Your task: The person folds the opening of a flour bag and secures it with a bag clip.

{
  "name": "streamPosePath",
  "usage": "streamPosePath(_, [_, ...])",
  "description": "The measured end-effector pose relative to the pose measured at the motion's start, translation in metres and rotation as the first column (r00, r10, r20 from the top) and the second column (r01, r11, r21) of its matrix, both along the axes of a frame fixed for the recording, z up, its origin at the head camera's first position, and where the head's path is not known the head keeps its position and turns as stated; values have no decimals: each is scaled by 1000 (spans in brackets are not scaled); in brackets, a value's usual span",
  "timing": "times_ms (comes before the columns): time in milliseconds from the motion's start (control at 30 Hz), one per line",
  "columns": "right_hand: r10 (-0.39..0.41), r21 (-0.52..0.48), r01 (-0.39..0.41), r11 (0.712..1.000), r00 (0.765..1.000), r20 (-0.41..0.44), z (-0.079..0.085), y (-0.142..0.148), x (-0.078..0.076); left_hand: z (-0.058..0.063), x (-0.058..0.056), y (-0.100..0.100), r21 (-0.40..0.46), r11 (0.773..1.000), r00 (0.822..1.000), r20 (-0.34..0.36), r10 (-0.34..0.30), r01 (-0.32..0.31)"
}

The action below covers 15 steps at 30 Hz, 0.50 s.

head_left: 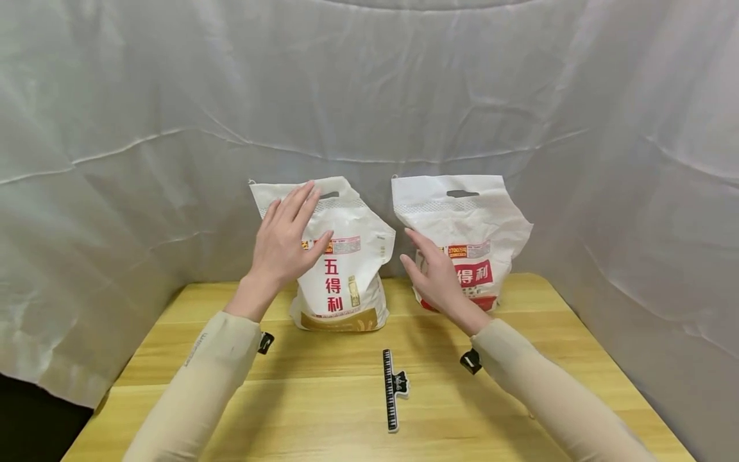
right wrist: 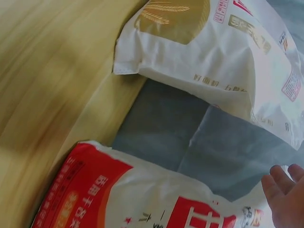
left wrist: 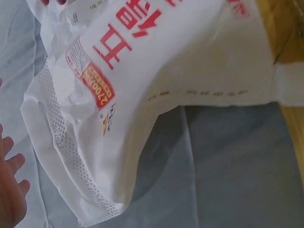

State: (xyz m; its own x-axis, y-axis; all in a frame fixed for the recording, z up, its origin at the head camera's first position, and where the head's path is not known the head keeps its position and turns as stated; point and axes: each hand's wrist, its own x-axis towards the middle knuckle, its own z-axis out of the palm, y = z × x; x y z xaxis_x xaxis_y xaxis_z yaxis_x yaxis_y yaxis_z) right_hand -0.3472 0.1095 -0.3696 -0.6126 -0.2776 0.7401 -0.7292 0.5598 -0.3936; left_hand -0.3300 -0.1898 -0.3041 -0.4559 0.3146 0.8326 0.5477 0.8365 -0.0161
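A white flour bag (head_left: pixel 369 256) with red characters and a gold base band stands upright at the back of the table, left of the middle. My left hand (head_left: pixel 284 240) is raised before its upper left part, fingers extended and thumb spread. To the right stands a second flour bag (head_left: pixel 491 234) with red panels, also upright. In front of its left side is my right hand (head_left: pixel 435 273), fingers loosely extended, holding nothing. The right wrist view shows the gold-banded bag (right wrist: pixel 190 52) above and the red one (right wrist: pixel 156 190) below, my fingers at the right edge.
A long clip (head_left: pixel 390 391) with a black-and-white piano-key pattern lies on the wooden table (head_left: pixel 323 398), nearer than the bags. Grey cloth (head_left: pixel 369 90) hangs behind and at both sides. Both bags have a cut-out handle slot at the top.
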Motion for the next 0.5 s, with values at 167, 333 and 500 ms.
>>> streamPosePath(167, [9,-46,-8,999,1000,22,2,-7,-6,10,-10,5,-67,998,1000,6,2,-2])
streamPosePath(333, [31,-88,-27,996,998,49,4,-14,-15,18,-21,9,-152,988,999,35,32,-26])
streamPosePath(500, [56,-115,-47,992,996,73,4,-20,-23,23,-33,13,-202,979,998,53,29,-18])
